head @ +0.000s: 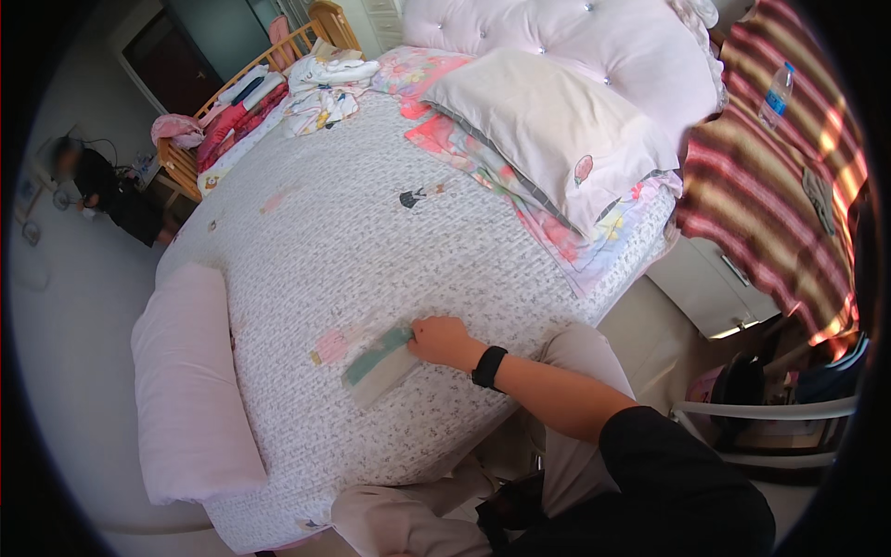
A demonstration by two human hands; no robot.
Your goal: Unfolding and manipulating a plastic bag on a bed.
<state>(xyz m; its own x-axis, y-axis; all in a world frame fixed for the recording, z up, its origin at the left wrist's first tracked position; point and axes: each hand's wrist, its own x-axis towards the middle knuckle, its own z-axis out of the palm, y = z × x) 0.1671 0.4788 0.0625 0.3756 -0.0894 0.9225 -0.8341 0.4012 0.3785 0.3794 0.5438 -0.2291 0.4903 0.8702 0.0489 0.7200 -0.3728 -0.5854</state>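
My right hand (440, 341), with a black band on its wrist, is closed round the end of a bed brush (379, 365). The brush has a green back and pale bristles, blurred at the edges. It lies against the patterned quilted bed cover (334, 257), beside a printed pink motif. My left hand is out of view. My knees, in beige trousers, are at the near edge of the bed.
A rolled pink quilt (191, 390) lies along the left bed edge. A pillow (550, 132) rests by the tufted headboard (557, 35). Folded bedding (240, 115) fills a wooden crib. To the right, a striped blanket (759, 188) carries a plastic bottle (776, 95). Another person (111, 184) stands far left.
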